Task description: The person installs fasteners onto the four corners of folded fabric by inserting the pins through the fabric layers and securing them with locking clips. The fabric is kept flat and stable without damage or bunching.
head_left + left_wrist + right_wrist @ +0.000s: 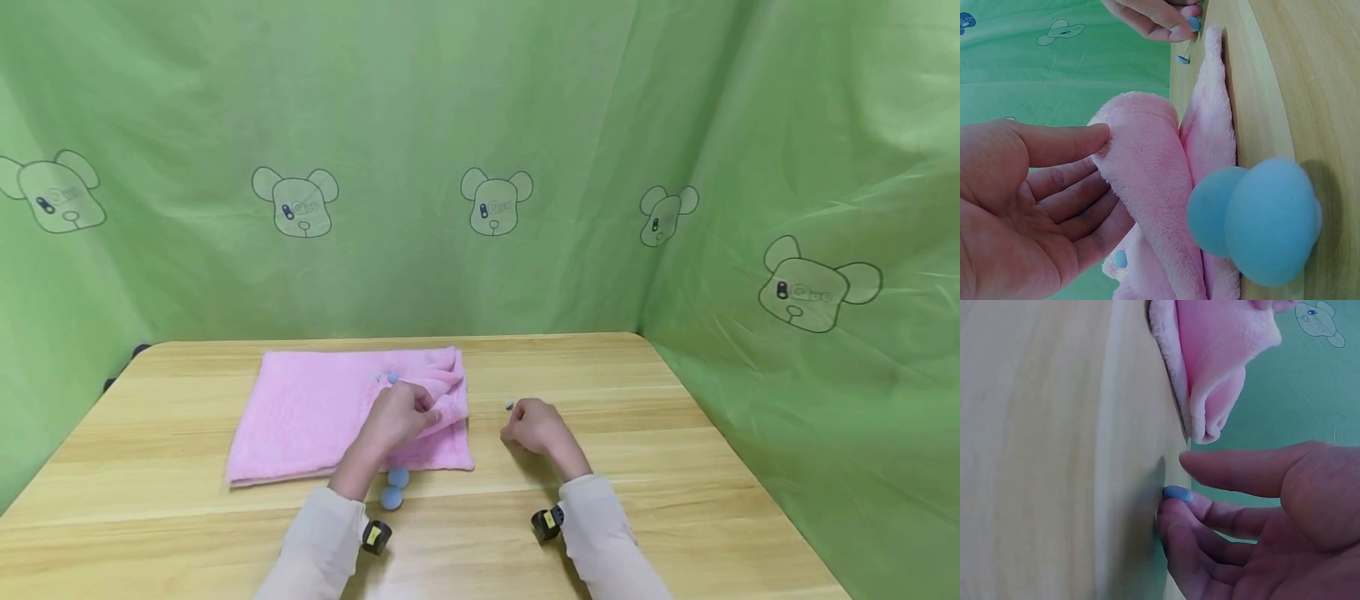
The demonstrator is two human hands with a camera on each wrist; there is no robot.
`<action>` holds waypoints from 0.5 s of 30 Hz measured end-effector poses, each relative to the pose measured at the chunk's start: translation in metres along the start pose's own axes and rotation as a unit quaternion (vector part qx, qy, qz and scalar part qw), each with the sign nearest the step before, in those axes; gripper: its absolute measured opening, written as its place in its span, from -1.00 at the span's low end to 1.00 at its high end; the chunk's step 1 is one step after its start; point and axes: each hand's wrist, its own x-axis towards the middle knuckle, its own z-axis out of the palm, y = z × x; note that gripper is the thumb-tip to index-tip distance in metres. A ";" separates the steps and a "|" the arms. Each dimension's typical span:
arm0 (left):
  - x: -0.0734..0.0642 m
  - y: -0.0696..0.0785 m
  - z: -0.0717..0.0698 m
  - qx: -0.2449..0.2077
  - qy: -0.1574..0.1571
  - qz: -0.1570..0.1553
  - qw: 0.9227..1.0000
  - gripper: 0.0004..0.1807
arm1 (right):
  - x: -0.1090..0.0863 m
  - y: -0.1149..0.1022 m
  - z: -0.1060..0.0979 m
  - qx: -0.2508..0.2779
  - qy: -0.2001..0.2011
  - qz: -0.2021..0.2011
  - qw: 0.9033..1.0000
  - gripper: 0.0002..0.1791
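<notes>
Pink cloth (pixel 300 417), plush, folded: lies mostly to the left of the left hand (pixel 397 417), its right end raised in a loose fold. That hand pinches the fold's edge between thumb and fingertips, the remaining fingers fairly straight.

Small blue piece (pixel 1178 493): at the fingertips of the right hand (pixel 534 425), low over the bench (pixel 637 517), right of the cloth. Fingers curled, thumb close by; firmness of hold cannot be told.

Blue disc with thin stem (pixel 1182 60): just beyond the right fingertips; whether joined to the piece in hand, unclear.

Risks, as judged: the piece may slip or roll, being small and held only at the tips. The stem, if sharp, could prick a finger. The plush fold may sag or unroll, the left grip being on a narrow edge. Tugging the cloth could shift whatever lies on it.

Blue dot (pixel 392 377): on the cloth, just beyond the left hand; partly sunk in the pile, easily lost in a fold.

Two round blue caps (pixel 392 498): by the near edge of the cloth, just right of the left wrist; in the way of that forearm, liable to be knocked should it swing right.

Green curtain (pixel 397 108), bear-head outlines: beyond both hands.
</notes>
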 end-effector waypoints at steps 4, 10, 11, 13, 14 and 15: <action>-0.001 -0.001 -0.001 0.005 0.002 -0.005 1.000 -0.92 | 0.001 0.000 0.005 -0.017 -0.002 -0.002 1.000 -0.71; 0.000 0.000 -0.001 0.004 0.003 -0.002 1.000 -0.94 | 0.000 -0.002 0.006 -0.046 -0.001 -0.004 0.999 -0.67; 0.000 0.001 -0.001 0.003 0.003 -0.001 1.000 -0.94 | -0.001 -0.002 0.006 -0.051 0.000 -0.004 0.999 -0.68; 0.001 0.001 0.000 0.004 0.003 0.003 1.000 -0.94 | -0.001 -0.001 0.007 -0.055 0.002 -0.005 0.998 -0.68; 0.001 0.001 0.000 0.004 0.003 0.003 1.000 -0.94 | -0.001 -0.002 0.007 -0.057 0.003 -0.007 0.998 -0.69; 0.001 0.001 0.000 0.003 0.003 0.000 1.000 -0.94 | -0.001 -0.002 0.007 -0.061 0.007 -0.012 0.998 -0.70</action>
